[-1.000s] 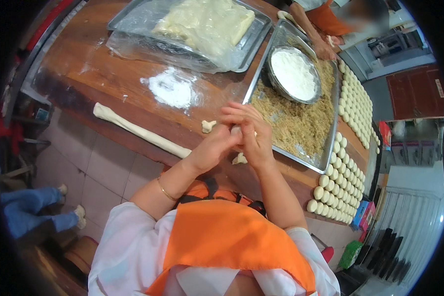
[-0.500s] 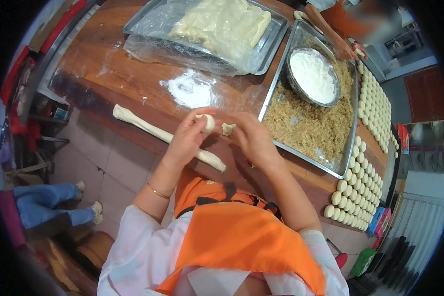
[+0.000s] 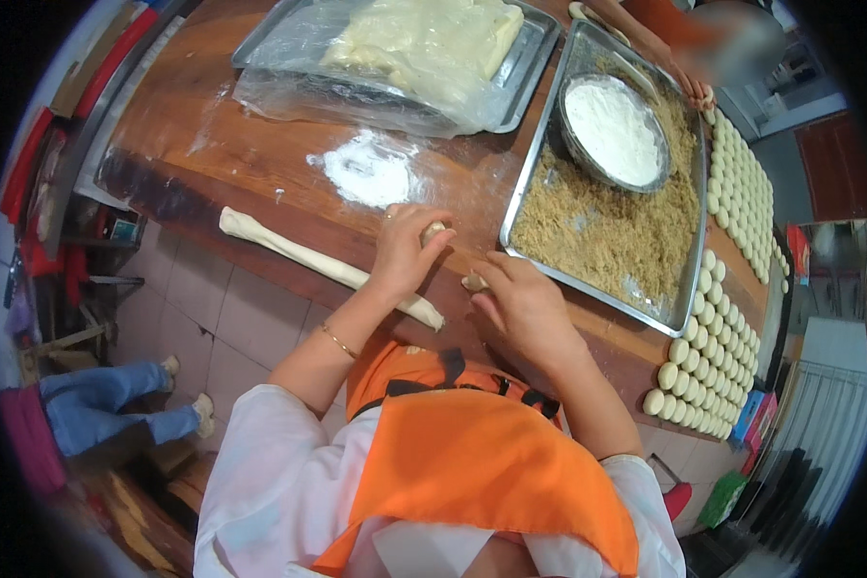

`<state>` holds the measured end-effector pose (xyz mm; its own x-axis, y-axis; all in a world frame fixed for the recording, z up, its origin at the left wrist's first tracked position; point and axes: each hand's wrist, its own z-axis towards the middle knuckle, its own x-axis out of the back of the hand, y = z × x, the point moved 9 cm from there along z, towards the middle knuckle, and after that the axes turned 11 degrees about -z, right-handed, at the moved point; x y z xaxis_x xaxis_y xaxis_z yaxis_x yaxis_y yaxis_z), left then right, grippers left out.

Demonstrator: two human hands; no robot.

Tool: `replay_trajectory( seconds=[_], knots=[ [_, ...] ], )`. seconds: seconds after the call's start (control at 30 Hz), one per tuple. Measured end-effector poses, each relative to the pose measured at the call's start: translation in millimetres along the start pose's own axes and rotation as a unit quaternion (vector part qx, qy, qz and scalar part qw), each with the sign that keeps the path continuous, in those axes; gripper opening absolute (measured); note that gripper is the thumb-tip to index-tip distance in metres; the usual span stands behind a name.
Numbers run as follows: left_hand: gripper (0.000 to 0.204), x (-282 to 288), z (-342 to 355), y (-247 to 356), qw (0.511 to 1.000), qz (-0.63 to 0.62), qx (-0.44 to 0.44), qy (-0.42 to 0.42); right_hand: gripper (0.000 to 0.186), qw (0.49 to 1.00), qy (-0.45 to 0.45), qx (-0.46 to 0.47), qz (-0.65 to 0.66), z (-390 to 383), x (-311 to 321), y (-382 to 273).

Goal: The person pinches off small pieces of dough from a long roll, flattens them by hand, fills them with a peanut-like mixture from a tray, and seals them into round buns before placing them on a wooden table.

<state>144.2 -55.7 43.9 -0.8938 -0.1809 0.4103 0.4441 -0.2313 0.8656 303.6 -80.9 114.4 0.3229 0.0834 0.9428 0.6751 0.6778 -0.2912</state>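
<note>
My left hand (image 3: 407, 252) is closed round a small ball of dough (image 3: 433, 231), which shows between thumb and fingers just above the tabletop. A little to the right, my right hand (image 3: 530, 306) has its fingers curled over a small torn scrap of dough (image 3: 474, 282); the fingertips partly cover it. A long rope of pale dough (image 3: 294, 252) lies along the near table edge, running under my left wrist with its torn end towards my waist. Beyond my left hand, a patch of white flour (image 3: 364, 171) is spread on the wooden table (image 3: 202, 183).
A metal tray (image 3: 597, 310) of crumbly brown filling (image 3: 568, 217) stands at right, a bowl of white flour (image 3: 612, 135) in it. Another tray (image 3: 520, 101) holds plastic-covered dough (image 3: 424, 43). Rows of dough rounds (image 3: 698, 361) line the right side. A co-worker's hand (image 3: 694, 89) is at the far right.
My left hand has moved right and turned over, bringing the dough ball down towards the table. My right hand has shifted right and lower with the scrap, away from the left.
</note>
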Motion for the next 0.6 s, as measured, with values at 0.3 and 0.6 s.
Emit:
replay_trajectory(
  seconds=[0.3,0.6],
  knots=[
    [0.019,-23.1,14.4,-2.1,0.985,-0.059,-0.053,-0.155,0.022,0.996,-0.056,-0.063,0.035,-27.6,2.7,36.2],
    [0.016,-25.1,21.2,2.8,0.981,-0.004,-0.019,-0.194,0.022,0.994,-0.036,-0.079,0.068,-39.4,5.8,44.5]
  ],
)
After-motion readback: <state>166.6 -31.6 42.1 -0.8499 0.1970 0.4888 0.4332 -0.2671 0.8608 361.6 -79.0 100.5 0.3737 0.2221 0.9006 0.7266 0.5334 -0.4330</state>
